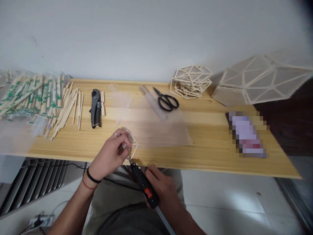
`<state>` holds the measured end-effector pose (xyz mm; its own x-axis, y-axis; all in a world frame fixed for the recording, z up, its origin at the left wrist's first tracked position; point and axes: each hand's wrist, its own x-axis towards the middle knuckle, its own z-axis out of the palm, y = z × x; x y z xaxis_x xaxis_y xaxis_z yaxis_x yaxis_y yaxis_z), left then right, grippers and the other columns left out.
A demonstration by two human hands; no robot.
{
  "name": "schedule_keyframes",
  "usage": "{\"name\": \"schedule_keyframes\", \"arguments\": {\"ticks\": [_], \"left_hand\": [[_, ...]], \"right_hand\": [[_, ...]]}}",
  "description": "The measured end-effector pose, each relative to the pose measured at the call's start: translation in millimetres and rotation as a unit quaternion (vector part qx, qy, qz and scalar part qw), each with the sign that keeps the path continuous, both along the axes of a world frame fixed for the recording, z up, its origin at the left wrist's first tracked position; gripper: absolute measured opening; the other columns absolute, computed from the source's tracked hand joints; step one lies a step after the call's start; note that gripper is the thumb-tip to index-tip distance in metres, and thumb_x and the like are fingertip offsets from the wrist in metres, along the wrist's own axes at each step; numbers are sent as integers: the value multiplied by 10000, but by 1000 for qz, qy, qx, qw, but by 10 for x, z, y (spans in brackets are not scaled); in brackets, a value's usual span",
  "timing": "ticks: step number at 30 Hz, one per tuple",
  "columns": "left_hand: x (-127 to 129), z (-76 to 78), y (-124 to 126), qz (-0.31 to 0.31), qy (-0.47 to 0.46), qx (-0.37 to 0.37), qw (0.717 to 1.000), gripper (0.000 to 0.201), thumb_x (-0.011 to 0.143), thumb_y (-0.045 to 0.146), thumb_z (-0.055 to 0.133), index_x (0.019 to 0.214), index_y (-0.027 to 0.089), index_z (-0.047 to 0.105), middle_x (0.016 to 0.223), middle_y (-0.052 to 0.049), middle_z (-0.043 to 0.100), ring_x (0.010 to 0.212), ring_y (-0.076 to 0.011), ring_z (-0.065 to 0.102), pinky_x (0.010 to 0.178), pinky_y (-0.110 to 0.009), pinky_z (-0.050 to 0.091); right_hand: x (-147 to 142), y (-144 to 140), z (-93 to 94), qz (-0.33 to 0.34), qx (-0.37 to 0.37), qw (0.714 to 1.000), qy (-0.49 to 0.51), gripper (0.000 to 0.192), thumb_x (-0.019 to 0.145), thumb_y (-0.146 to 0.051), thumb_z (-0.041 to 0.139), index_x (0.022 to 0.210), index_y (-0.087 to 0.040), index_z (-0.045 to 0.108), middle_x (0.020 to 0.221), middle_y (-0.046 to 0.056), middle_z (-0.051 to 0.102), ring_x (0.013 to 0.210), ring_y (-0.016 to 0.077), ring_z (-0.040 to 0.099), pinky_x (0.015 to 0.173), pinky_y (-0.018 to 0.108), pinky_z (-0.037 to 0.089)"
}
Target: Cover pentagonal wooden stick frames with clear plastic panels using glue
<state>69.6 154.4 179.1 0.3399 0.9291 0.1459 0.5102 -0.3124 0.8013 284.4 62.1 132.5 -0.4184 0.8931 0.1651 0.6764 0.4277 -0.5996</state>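
While left hand (111, 155) pinches the stick frame (132, 143) at lower centre of frame, right hand (162, 189) grips the glue gun (143, 184); keep nozzle steady on the joint, fingers clear.

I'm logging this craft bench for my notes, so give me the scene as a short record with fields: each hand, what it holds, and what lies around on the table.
left hand: left hand pinches a small stick frame at the table's front edge
right hand: right hand grips a black glue gun, nozzle at the frame
table left: wrapped chopsticks, bare sticks, black cutter
table middle: clear sheet, ruler, black scissors
table right: stacked stick frames, large faceted shell
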Motion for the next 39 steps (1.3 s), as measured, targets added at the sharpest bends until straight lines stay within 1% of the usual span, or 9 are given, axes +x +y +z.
{"name": "schedule_keyframes", "arguments": {"ticks": [5,11,17,19,22,24,29,32,39], "left_hand": [[-5,-1,3,0,6,-3,1000,225,857,-18,591,851,205,615,1006,-45,590,1006,-202,601,877,-338,498],[4,-10,2,4,9,3,1000,220,862,-9,594,867,209,621,1000,-48,597,1026,-212,609,885,-350,506],[-3,-35,-5,5,13,0,1000,234,842,-25,597,878,205,619,1038,-59,597,1085,-219,606,925,-358,504],[-1,-31,-4,3,16,1,1000,232,838,-19,610,882,209,620,1027,-55,596,1066,-215,610,909,-352,513],[7,-16,-3,-6,17,2,1000,219,850,-2,628,891,213,636,1032,-50,593,1031,-201,612,909,-347,521],[8,-6,-3,-17,13,4,1000,217,861,16,642,936,219,659,1066,-55,596,1047,-201,613,926,-353,525],[-8,15,-8,-38,14,-6,999,271,868,46,676,1058,238,696,1141,-68,591,1152,-223,589,1010,-386,499],[-20,45,-8,-37,7,-23,999,239,883,28,639,1003,229,685,1127,-63,602,1127,-214,592,989,-370,497],[-24,79,0,-22,1,-48,999,244,855,-29,582,910,203,632,1014,-44,604,961,-195,585,833,-320,494]], "right_hand": [[8,4,-14,-7,16,1000,18,357,664,0,505,924,-244,484,869,10,626,601,164,573,531,294,257],[49,21,-16,18,18,999,32,333,699,-17,580,928,-243,494,850,2,628,620,161,581,540,283,287],[63,30,-35,34,10,997,73,264,769,-28,585,919,-237,524,853,5,631,615,147,579,523,264,327],[76,45,3,24,-13,993,119,191,818,-91,613,934,-230,553,890,20,636,648,148,611,543,249,392],[99,80,126,14,-89,979,181,95,904,-154,636,961,-223,605,914,28,647,710,147,646,618,245,471],[107,106,211,8,-122,974,191,64,933,-169,640,938,-228,614,855,8,637,699,145,633,612,246,460],[110,160,298,-10,-130,973,191,172,929,-182,659,807,-229,546,729,-31,579,611,126,552,561,248,394],[121,182,330,-10,-134,971,199,189,927,-164,650,796,-230,530,724,-36,576,598,119,528,558,245,383],[147,193,376,-10,-151,968,200,185,932,-172,628,787,-229,527,727,-29,584,601,124,527,561,254,372]]}}
